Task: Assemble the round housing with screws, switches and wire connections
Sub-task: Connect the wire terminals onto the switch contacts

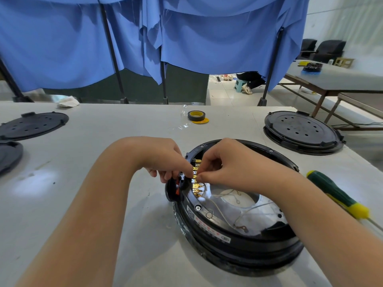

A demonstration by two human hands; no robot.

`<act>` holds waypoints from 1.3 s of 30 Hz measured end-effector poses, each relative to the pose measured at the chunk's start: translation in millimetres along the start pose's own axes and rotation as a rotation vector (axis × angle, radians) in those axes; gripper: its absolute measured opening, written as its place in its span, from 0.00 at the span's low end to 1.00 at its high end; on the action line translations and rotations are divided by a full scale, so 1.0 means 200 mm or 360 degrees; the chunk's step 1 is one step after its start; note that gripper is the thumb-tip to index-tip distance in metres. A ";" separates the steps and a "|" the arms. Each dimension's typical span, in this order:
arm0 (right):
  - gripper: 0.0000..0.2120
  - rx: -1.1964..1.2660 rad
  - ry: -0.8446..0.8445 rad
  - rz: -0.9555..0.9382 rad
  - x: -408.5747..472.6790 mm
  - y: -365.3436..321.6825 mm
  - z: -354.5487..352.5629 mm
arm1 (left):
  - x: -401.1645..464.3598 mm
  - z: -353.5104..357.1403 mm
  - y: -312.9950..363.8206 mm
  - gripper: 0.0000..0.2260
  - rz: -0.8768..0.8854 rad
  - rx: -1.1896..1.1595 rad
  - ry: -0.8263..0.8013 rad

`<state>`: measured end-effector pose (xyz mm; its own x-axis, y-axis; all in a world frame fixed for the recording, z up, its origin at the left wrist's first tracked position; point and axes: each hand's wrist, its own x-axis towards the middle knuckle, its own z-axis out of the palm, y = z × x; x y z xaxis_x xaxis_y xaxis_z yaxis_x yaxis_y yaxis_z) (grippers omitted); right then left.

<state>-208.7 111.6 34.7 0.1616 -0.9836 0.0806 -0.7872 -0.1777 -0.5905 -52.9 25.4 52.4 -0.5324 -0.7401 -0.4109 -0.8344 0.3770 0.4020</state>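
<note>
Both forearms reach over the round housing (234, 235) on the white table (124, 204); left hand (165, 160) and right hand (226, 164) pinch at the brass terminals (196, 179) on its left rim.

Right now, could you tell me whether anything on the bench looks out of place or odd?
Mostly tidy. Loose white wires with ring lugs lie unconnected inside the round housing, and the green screwdriver lies near the table edge on the right.
</note>
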 end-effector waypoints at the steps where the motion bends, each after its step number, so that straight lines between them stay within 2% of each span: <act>1: 0.02 0.0000 -0.0001 0.0000 0.00 0.00 0.00 | 0.00 0.00 0.00 0.13 0.0001 0.0003 0.0000; 18: 0.05 -0.0067 -0.0016 0.0004 -0.01 0.00 -0.02 | 0.01 0.00 -0.01 0.13 0.0005 0.0035 -0.0008; 22: 0.08 -0.0008 0.0138 0.0084 -0.02 0.05 -0.14 | -0.01 -0.01 -0.02 0.14 -0.0028 0.0094 0.0005; 24: 0.06 0.0048 0.0303 0.0159 -0.03 0.12 -0.22 | -0.01 -0.01 -0.03 0.15 -0.0033 0.0093 0.0088; 27: 0.01 0.0115 0.0544 0.0295 -0.02 0.25 -0.34 | 0.02 0.00 -0.01 0.14 0.0011 -0.0087 0.0387; 30: 0.03 0.0066 0.0641 0.0470 0.04 0.40 -0.43 | 0.07 0.06 0.04 0.16 0.0100 -0.0321 0.0655; 33: 0.02 -0.0091 0.0562 0.0669 0.13 0.54 -0.49 | 0.13 0.13 0.08 0.20 0.0210 -0.0335 0.0657; 36: 0.04 -0.0177 0.0270 0.0802 0.22 0.63 -0.49 | 0.16 0.17 0.08 0.17 0.0273 -0.0295 0.0614; 39: 0.06 -0.0238 0.0067 0.0882 0.28 0.68 -0.45 | 0.19 0.20 0.08 0.15 0.0307 -0.0236 0.0704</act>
<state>-360.5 28.9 30.6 -0.3207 -0.9309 -0.1748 -0.8236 0.3652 -0.4340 -91.7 25.2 9.7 -0.5368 -0.8419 0.0554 -0.6803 0.4707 0.5617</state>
